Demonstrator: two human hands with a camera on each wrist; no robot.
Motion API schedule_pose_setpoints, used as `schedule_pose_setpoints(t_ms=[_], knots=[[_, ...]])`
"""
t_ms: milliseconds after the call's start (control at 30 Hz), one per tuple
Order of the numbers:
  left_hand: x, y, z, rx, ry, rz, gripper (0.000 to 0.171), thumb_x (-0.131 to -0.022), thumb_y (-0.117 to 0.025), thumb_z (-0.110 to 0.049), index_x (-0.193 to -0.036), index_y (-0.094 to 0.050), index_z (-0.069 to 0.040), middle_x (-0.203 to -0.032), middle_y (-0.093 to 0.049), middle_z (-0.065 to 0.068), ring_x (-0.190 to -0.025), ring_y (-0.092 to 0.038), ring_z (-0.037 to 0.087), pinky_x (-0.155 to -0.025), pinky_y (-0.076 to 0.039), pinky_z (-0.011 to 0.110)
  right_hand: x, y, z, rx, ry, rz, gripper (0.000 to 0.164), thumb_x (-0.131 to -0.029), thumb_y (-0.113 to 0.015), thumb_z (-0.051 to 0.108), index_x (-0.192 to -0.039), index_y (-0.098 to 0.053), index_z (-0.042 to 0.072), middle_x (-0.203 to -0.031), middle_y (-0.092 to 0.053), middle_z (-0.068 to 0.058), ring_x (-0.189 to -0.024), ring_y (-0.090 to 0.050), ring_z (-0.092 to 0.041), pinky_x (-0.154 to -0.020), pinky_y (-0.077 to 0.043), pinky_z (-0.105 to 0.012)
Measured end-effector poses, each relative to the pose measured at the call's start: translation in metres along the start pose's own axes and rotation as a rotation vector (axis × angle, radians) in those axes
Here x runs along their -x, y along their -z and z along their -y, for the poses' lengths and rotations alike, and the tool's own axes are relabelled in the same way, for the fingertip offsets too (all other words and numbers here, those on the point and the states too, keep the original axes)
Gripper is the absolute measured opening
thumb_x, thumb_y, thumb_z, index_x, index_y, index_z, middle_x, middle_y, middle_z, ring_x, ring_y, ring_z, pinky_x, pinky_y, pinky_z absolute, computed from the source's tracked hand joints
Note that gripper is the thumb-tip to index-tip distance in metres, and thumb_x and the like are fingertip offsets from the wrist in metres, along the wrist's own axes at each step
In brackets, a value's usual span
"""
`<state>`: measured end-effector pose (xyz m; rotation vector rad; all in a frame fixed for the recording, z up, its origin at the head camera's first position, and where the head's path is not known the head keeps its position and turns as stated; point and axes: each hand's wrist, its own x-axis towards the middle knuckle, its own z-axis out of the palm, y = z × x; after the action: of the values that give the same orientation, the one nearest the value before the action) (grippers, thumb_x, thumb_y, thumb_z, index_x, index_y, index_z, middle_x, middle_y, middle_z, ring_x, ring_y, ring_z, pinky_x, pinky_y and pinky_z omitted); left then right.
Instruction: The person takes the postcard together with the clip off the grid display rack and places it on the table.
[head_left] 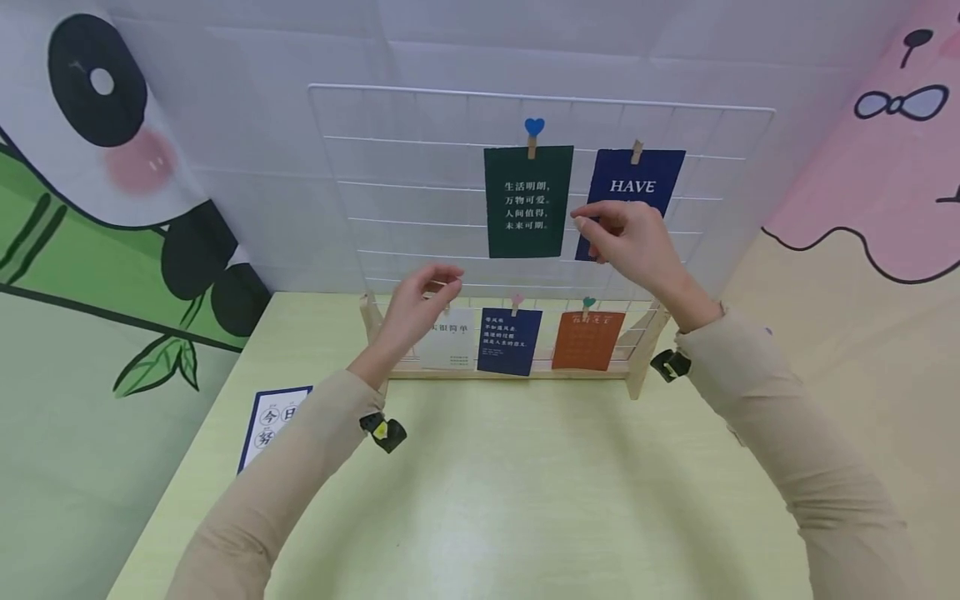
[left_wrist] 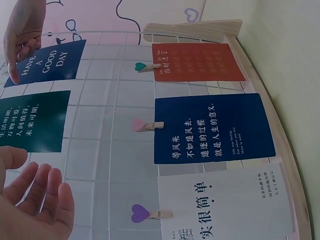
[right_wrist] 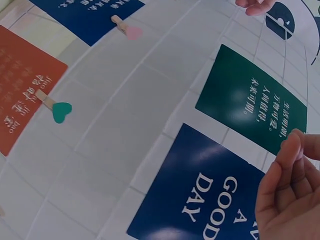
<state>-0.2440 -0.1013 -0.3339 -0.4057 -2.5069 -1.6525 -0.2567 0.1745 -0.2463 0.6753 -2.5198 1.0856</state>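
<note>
A dark green card [head_left: 528, 208] hangs on a white wire grid [head_left: 420, 200] under a blue heart clothespin [head_left: 534, 129]. To its right hangs a navy "HAVE A GOOD DAY" card [head_left: 637, 171], slightly tilted, its clothespin's top [head_left: 637, 150] showing. My right hand [head_left: 637, 246] is in front of the navy card, with fingers loosely bent toward the green card's edge and nothing seen in them. Lower left, my left hand [head_left: 420, 308] hovers before the grid, fingers relaxed, partly covering a white card [left_wrist: 225, 205] in the head view.
On the grid's lower row, a navy card [head_left: 508, 342] and an orange card [head_left: 588, 340] hang from heart clothespins. Wooden feet [head_left: 641, 358] support the grid on the pale table [head_left: 480, 483]. A blue-bordered card [head_left: 262, 417] lies at left, partly behind my left sleeve.
</note>
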Motion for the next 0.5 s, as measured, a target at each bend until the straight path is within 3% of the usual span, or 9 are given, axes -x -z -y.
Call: schedule_pose_setpoints(t_ms=[333,367,400,500], knots=[[-0.01,-0.003,-0.01,0.063,0.013,-0.035,0.029,-0.089,-0.053,-0.023,-0.114,-0.054,-0.008,-0.106,-0.054,0.006,-0.092,-0.049,0.019,-0.076,-0.046,0.033,-0.02,0.004,0.013,-0.03,-0.064,-0.037,0.03,-0.09,-0.05,0.025,-0.114,-0.06,0.009,-0.066,-0.056,-0.011,-0.056,-0.052,-0.019,-0.056,-0.046,-0.024],[-0.012,-0.004,-0.009,0.07,0.017,-0.039,0.029,-0.089,-0.053,-0.024,-0.114,-0.054,-0.008,-0.105,-0.054,0.006,-0.092,-0.049,0.019,-0.077,-0.046,0.035,-0.022,0.004,0.014,-0.038,-0.07,-0.042,0.031,-0.09,-0.049,0.026,-0.114,-0.06,0.009,-0.066,-0.055,-0.011,-0.057,-0.052,-0.019,-0.057,-0.046,-0.024],[-0.02,-0.006,0.008,0.1,0.007,-0.037,0.031,-0.088,-0.054,-0.028,-0.114,-0.054,-0.011,-0.105,-0.054,0.003,-0.091,-0.049,0.017,-0.074,-0.047,0.03,-0.023,0.004,0.015,-0.046,-0.079,-0.045,0.031,-0.09,-0.049,0.027,-0.115,-0.059,0.01,-0.066,-0.055,-0.011,-0.057,-0.052,-0.019,-0.057,-0.046,-0.025],[-0.024,-0.008,0.01,0.107,0.013,-0.054,0.03,-0.088,-0.054,-0.03,-0.113,-0.055,-0.013,-0.104,-0.054,0.001,-0.09,-0.049,0.016,-0.073,-0.047,0.03,-0.027,0.003,0.018,-0.088,-0.119,-0.059,0.033,-0.09,-0.05,0.029,-0.117,-0.058,0.013,-0.067,-0.055,-0.01,-0.059,-0.053,-0.019,-0.06,-0.046,-0.026]])
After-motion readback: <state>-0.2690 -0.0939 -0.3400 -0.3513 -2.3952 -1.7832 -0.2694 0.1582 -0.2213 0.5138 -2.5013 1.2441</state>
